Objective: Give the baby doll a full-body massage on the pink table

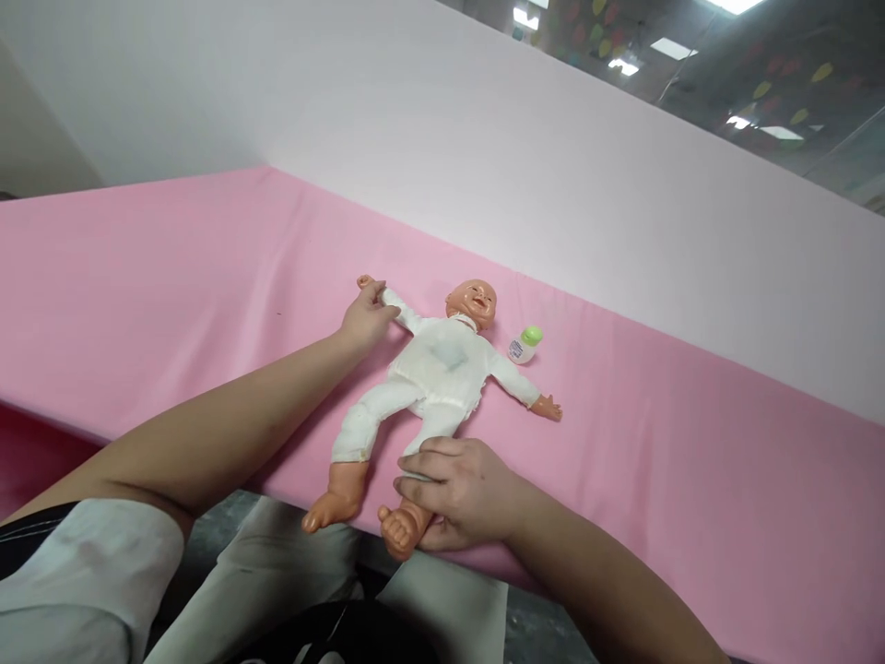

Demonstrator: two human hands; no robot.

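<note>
A baby doll [435, 369] in a white suit lies on its back on the pink sheet [172, 267], arms spread, feet toward me at the near edge. My left hand [366, 318] grips the doll's arm on the left side, near its wrist. My right hand [460, 493] is closed around the doll's lower leg, just above the foot that hangs over the edge. A small white bottle with a green cap [525, 344] lies beside the doll's head, clear of both hands.
A pale wall panel [553, 157] rises behind the pink surface. The surface's near edge runs under the doll's feet, with my knees in light trousers [290, 572] below it. Ceiling lights [674, 48] show at top right.
</note>
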